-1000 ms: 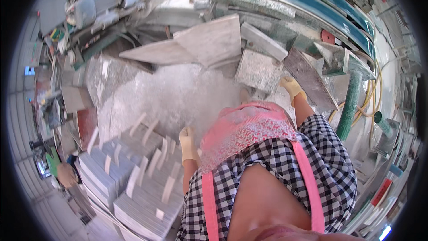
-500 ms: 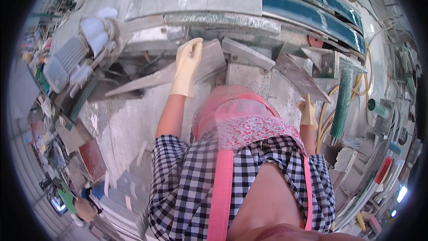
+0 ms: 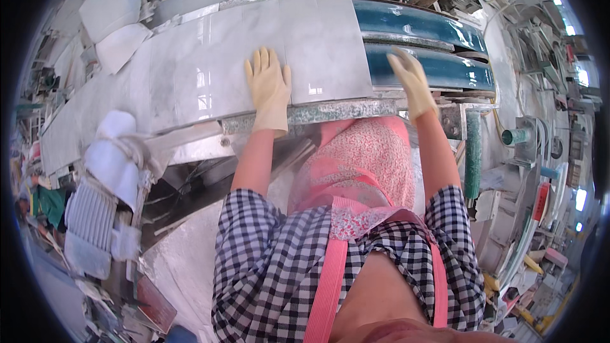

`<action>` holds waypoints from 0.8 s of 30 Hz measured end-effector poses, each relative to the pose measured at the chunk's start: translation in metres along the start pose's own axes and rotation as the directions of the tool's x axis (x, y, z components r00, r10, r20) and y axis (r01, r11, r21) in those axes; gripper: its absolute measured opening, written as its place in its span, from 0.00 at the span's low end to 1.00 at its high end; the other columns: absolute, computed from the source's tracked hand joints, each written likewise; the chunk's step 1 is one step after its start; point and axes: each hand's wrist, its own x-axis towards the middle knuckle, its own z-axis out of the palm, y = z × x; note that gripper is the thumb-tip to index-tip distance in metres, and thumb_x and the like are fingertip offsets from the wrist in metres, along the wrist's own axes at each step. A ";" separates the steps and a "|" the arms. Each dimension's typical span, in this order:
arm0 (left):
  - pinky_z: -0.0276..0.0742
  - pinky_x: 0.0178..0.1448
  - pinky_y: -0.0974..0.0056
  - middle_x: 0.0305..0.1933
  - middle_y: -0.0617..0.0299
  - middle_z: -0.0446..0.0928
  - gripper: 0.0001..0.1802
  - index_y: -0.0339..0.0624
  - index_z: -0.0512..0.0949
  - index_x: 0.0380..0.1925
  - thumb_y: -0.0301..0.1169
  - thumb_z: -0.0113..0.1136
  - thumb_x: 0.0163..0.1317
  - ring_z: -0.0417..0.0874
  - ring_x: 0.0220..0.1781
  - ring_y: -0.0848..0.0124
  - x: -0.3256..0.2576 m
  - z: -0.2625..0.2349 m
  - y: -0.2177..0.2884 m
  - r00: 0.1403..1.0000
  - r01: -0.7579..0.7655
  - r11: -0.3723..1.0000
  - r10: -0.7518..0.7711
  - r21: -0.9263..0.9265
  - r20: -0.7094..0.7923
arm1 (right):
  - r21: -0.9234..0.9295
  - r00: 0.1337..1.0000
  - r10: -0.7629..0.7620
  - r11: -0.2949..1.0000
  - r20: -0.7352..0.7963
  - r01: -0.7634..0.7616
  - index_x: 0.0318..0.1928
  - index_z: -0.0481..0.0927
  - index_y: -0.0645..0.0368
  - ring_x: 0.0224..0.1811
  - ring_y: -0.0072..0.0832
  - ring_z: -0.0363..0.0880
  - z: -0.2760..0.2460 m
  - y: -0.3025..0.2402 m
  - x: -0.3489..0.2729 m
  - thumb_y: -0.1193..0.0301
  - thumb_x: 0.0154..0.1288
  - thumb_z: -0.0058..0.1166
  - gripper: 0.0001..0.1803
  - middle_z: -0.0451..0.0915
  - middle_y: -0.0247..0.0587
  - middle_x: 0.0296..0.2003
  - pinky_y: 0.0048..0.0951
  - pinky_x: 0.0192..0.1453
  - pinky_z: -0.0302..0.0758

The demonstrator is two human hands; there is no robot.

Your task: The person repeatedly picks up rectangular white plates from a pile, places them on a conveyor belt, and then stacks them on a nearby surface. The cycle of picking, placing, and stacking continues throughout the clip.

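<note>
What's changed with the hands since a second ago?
The cream-gloved left hand moved forward over glossy pale-grey tiles; the cream-gloved right hand moved forward to two shiny blue belts. Nothing was visibly grasped. The tiles still lie left of the belts.

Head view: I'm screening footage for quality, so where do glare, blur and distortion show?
Head view: glare whitens patches of the glossy pale slabs and streaks the blue strips; the right hand looks slightly blurred, the left hand sharper; straight edges bow near the rim.
</note>
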 end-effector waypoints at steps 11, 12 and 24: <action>0.46 0.81 0.49 0.73 0.49 0.66 0.32 0.37 0.70 0.66 0.43 0.53 0.67 0.61 0.77 0.57 -0.007 -0.008 0.008 0.993 0.052 0.998 -0.054 0.022 0.106 | -0.334 0.993 0.120 0.936 0.006 -0.111 0.65 0.73 0.57 0.56 0.40 0.80 0.093 -0.012 0.093 0.49 0.65 0.53 0.34 0.82 0.48 0.52 0.37 0.59 0.74; 0.47 0.81 0.49 0.73 0.49 0.66 0.32 0.37 0.70 0.66 0.43 0.53 0.67 0.61 0.77 0.56 -0.006 -0.008 0.007 0.987 0.057 0.998 -0.058 0.011 0.147 | -0.081 0.985 0.171 0.982 -0.002 -0.170 0.65 0.73 0.58 0.57 0.37 0.79 0.087 -0.014 0.091 0.50 0.68 0.50 0.33 0.82 0.46 0.52 0.35 0.59 0.73; 0.53 0.77 0.47 0.65 0.50 0.74 0.22 0.36 0.75 0.57 0.32 0.51 0.65 0.69 0.70 0.55 -0.018 0.008 -0.006 0.997 -0.069 0.985 0.062 -0.159 -0.045 | -0.050 0.996 -0.074 0.996 0.057 0.077 0.59 0.77 0.66 0.47 0.26 0.81 0.107 -0.042 0.019 0.71 0.62 0.59 0.25 0.84 0.41 0.48 0.26 0.53 0.75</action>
